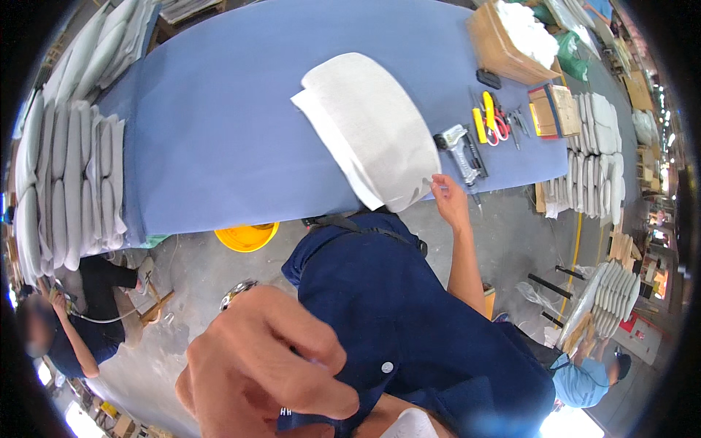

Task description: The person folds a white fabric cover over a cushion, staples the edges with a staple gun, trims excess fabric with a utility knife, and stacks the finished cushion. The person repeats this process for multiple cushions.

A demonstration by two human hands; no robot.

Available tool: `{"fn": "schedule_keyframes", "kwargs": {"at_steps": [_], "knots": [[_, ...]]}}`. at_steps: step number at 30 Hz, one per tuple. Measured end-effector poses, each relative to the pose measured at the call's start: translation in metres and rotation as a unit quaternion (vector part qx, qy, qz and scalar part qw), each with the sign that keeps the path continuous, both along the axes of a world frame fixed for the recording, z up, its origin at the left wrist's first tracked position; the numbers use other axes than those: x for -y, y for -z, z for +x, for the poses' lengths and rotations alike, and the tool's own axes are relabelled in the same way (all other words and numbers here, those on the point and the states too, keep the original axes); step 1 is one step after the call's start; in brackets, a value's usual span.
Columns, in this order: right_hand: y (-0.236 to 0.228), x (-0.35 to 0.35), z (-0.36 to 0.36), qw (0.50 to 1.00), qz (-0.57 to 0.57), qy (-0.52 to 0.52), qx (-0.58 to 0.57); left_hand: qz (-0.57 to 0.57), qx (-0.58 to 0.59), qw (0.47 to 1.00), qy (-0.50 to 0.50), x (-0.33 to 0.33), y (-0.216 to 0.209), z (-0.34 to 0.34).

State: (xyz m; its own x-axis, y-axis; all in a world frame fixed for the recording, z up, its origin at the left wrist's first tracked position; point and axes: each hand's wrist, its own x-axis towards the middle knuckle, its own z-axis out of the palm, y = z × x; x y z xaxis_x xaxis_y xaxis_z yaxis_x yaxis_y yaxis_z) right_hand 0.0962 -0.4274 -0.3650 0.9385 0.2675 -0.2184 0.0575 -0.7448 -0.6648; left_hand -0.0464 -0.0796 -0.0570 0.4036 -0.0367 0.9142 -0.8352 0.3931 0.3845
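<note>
- Reaching forward, my right hand [450, 198] has its bent fingertips at the near right corner of a grey pad [372, 120]; I cannot tell whether they are clamped on it or only touching.
- My left hand [266, 358] is raised close to the camera, well apart from the pad, its fingers curled inward; the palm is hidden, so I cannot tell whether it holds anything.
- A metal watch [239, 290] shows just behind that hand, and my dark blue shirt [394, 292] fills the space between my arms.
- The pad lies on the blue table [212, 124] at the near edge, its curved side to the right, a white strip [337, 159] along its left.
- Right of it are a silver-and-black tool [458, 150], red-handled scissors [502, 130] and a large cardboard box [504, 44] with white stuffing [531, 33].
- A yellow bucket [248, 237] stands below the table's near edge.
- Farther out, grey pads are stacked left [69, 175] and right [600, 157]; one co-worker [91, 317] is at lower left, another [584, 381] at lower right.
</note>
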Motion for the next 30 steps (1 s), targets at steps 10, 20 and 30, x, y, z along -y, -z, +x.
{"fn": "schedule_keyframes", "kwargs": {"at_steps": [10,20,30], "knots": [[0.038,-0.001,0.097,0.995,0.019,-0.077,-0.053,-0.013,-0.171,0.985,-0.008,0.108,-0.022,0.060],[0.063,0.008,0.104,0.989,0.084,-0.075,-0.096,-0.078,-0.177,0.980,0.041,0.147,-0.006,0.095],[0.056,-0.006,0.114,0.986,0.058,-0.071,-0.142,0.070,-0.534,0.707,-0.458,0.106,0.166,0.141]]}}
